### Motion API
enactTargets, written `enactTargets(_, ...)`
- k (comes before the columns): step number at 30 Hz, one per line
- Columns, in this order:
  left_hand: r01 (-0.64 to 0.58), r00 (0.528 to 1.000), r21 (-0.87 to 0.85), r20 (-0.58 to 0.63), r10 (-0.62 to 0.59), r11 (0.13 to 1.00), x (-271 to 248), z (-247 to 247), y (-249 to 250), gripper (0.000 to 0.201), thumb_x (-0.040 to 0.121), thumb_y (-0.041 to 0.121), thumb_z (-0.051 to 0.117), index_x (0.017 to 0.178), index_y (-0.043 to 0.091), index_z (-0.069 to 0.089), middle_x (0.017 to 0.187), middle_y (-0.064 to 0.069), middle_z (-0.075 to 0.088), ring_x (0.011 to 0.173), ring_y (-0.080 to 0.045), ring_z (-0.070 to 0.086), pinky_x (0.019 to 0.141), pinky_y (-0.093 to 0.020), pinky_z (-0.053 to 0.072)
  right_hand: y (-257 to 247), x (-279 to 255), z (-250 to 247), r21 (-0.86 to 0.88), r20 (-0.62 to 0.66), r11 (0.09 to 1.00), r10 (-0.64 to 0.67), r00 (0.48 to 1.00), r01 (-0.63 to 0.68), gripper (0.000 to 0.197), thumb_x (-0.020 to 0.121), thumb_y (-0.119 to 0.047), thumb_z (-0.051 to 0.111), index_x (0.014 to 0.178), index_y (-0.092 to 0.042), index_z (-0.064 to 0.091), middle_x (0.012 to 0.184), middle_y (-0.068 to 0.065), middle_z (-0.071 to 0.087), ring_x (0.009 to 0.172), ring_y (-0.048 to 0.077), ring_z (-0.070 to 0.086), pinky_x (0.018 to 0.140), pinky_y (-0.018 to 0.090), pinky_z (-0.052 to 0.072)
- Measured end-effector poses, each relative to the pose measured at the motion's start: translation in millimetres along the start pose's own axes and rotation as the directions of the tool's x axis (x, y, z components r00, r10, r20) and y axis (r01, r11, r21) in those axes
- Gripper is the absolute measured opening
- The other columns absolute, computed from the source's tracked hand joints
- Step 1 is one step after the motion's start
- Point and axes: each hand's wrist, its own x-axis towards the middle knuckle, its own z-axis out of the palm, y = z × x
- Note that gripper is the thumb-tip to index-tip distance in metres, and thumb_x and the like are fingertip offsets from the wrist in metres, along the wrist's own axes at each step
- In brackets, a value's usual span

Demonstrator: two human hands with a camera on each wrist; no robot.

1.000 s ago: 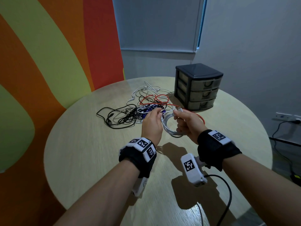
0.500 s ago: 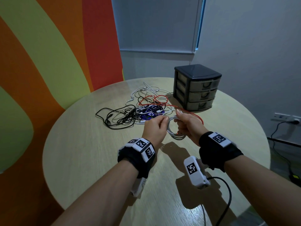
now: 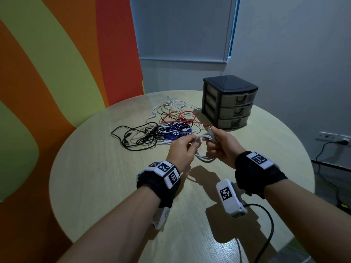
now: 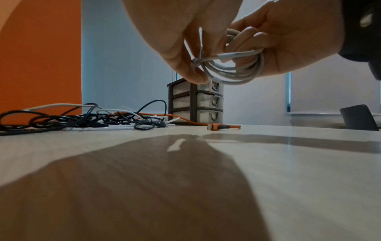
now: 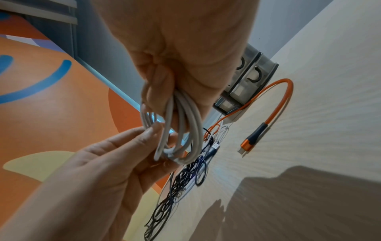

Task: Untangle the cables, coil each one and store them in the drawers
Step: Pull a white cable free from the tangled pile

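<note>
From the head view, a round pale counter [image 3: 98, 179] carries a dark three-drawer unit [image 3: 228, 101] toward its far right. Both hands are held above the counter, nearer the camera than the drawer unit. The right hand [image 3: 223, 147] has its grip clenched round a coiled white cable [image 3: 204, 157], and the left hand [image 3: 180, 149] pinches the same coil from the other side. To the left of the drawer unit lies a tangle of cables [image 3: 161, 126], black, white and red strands crossing over one another, with a red cable [image 3: 182, 118] looping on top and running toward the drawer unit's base.

From the left wrist view, the left hand [image 4: 175, 32] pinches a strand of the white cable [image 4: 233, 71] between thumb and fingertips, while the right hand [image 4: 288, 40] holds the loops bunched in its curled fingers. The drawer unit [image 4: 198, 101] stands behind and below the coil, all three drawers shut. An orange-ended plug [image 4: 215, 126] lies on the counter [image 4: 288, 163] just in front of the drawer unit, and the tangle [image 4: 82, 117] spreads to the unit's left.

From the right wrist view, the right hand [image 5: 185, 48] grips the top of the white coil [image 5: 181, 130], which hangs down in several loops. The left hand [image 5: 107, 163] meets the coil's lower part with its fingertips [image 5: 152, 130]. The drawer unit [image 5: 247, 78] is beyond the coil, with the orange cable [image 5: 280, 101] curving beside it.
</note>
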Motion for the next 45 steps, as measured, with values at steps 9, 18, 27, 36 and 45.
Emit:
enactTargets(9,-0.006,0.997,-0.004,-0.073,0.005,1.000,0,-2,2,0.017,0.095,0.015,0.051,0.097,0.003,0.064,0.071,-0.006,0.058,0.065,-0.021,0.057,0.057,-0.021,0.043,-3,-4,3,-0.062,-0.015,0.996,-0.063,0.998,0.062,0.025,0.097,-0.031,0.043,0.077,-0.016,0.043,0.057,-0.003,0.031,0.047,0.010,0.032,0.056,0.026,0.029)
enactTargets(18,-0.003,0.985,0.115,-0.169,0.022,0.993,2,-3,1,0.017,0.094,0.004,0.045,0.097,-0.002,0.061,0.087,-0.016,0.063,0.080,-0.026,0.056,0.063,-0.021,0.031,-1,0,10,-0.125,-0.117,0.984,-0.141,0.983,0.126,0.020,0.097,-0.027,0.047,0.099,-0.007,0.053,0.072,0.004,0.055,0.060,0.016,0.055,0.056,0.024,0.050)
enactTargets(27,0.088,0.977,0.214,-0.207,-0.043,0.973,4,-6,3,0.023,0.096,0.005,0.040,0.109,-0.002,0.058,0.102,-0.020,0.058,0.090,-0.027,0.052,0.065,-0.016,0.023,6,3,21,-0.294,-0.123,0.926,-0.284,0.951,0.239,0.026,0.090,-0.027,0.060,0.109,-0.013,0.049,0.101,0.008,0.064,0.074,0.018,0.068,0.074,0.034,0.056)
enactTargets(36,0.074,0.987,0.254,-0.158,-0.034,0.964,1,-7,8,0.024,0.097,0.006,0.040,0.112,0.000,0.057,0.104,-0.019,0.056,0.089,-0.028,0.052,0.067,-0.016,0.023,4,10,14,-0.399,-0.356,0.890,-0.371,0.857,0.220,0.015,0.093,-0.020,0.054,0.091,-0.007,0.062,0.088,0.011,0.069,0.079,0.022,0.066,0.078,0.041,0.057)
enactTargets(45,0.133,0.977,0.241,-0.197,-0.086,0.961,2,-8,8,0.025,0.097,0.005,0.039,0.113,0.000,0.057,0.108,-0.019,0.055,0.092,-0.028,0.052,0.068,-0.016,0.026,1,1,22,-0.107,-0.215,0.977,-0.206,0.954,0.187,0.009,0.096,-0.014,0.050,0.089,-0.009,0.055,0.088,0.010,0.067,0.076,0.018,0.069,0.069,0.030,0.058)
